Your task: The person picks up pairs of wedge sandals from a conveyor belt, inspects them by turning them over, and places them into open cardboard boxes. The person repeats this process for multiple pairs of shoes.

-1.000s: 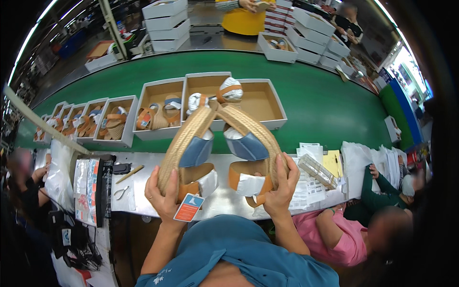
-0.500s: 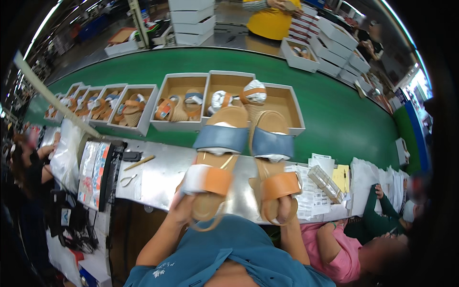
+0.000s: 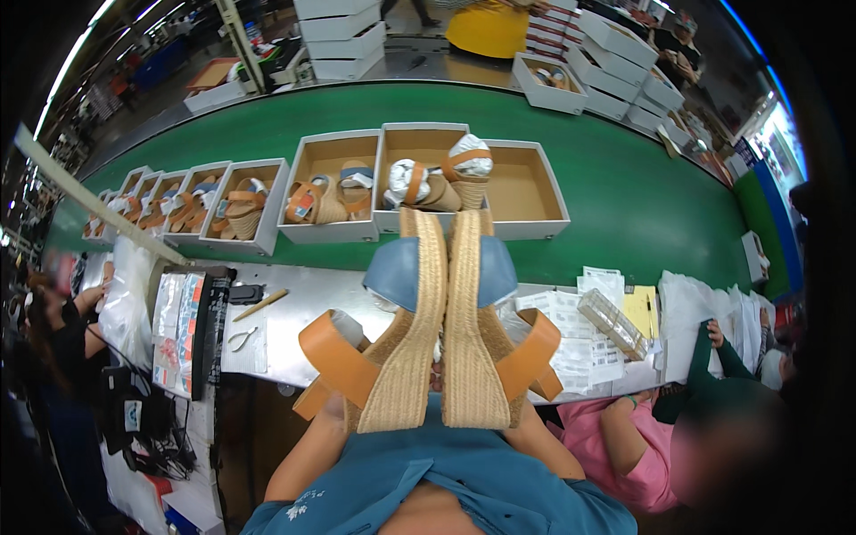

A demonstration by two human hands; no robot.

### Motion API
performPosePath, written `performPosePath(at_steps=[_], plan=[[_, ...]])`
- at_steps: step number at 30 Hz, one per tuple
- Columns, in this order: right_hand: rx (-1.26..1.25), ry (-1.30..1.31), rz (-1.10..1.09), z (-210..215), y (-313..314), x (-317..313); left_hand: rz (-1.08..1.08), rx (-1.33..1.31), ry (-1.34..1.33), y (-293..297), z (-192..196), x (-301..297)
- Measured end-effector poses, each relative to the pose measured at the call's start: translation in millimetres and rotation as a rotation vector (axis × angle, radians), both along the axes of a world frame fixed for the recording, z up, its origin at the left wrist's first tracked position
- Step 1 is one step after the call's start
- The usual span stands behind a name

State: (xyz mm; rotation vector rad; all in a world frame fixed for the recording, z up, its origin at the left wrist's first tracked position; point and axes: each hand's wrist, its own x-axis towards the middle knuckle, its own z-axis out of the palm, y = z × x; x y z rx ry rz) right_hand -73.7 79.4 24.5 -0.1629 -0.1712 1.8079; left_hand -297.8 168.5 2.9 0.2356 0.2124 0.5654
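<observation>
I hold a pair of wedge sandals upright, side by side, their woven rope-covered wedge sides turned up and nearly touching. My left hand (image 3: 332, 408) grips the left wedge sandal (image 3: 401, 334) by its heel end, its fingers mostly hidden behind the tan ankle strap. The right wedge sandal (image 3: 481, 334) is held the same way by my right hand (image 3: 526, 415), which is largely covered by the shoe. Each sandal has a blue toe band and a tan strap, with white stuffing partly showing. Their toes point at a shoe box (image 3: 386, 223) with wrapped sandals inside.
An open shoe box (image 3: 535, 192) lies on the green conveyor belt (image 3: 633, 196), with several filled boxes to the left. Papers (image 3: 562, 330), a clear case (image 3: 613, 325), pliers (image 3: 242, 339) and a yellow stick (image 3: 261, 304) lie on the metal table (image 3: 308, 308). Co-workers sit at both sides.
Both sandals have been turned from footbeds facing up to their wedge sides showing, and brought together. The ankle straps now point outward.
</observation>
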Motion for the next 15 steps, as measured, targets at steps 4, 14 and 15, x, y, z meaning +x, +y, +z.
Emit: performPosePath(at_steps=[4,14,15], plan=[[-0.236,-0.047,-0.053,-8,-12,2,-0.033,-0.011,-0.063,0,2,-5],[-0.208,-0.479,-0.061,-54,-8,25,-0.05,0.025,-0.125,7,13,-19],[-0.284,-0.714,-0.123,-73,-5,21,-0.041,0.036,-0.112,6,12,-20]])
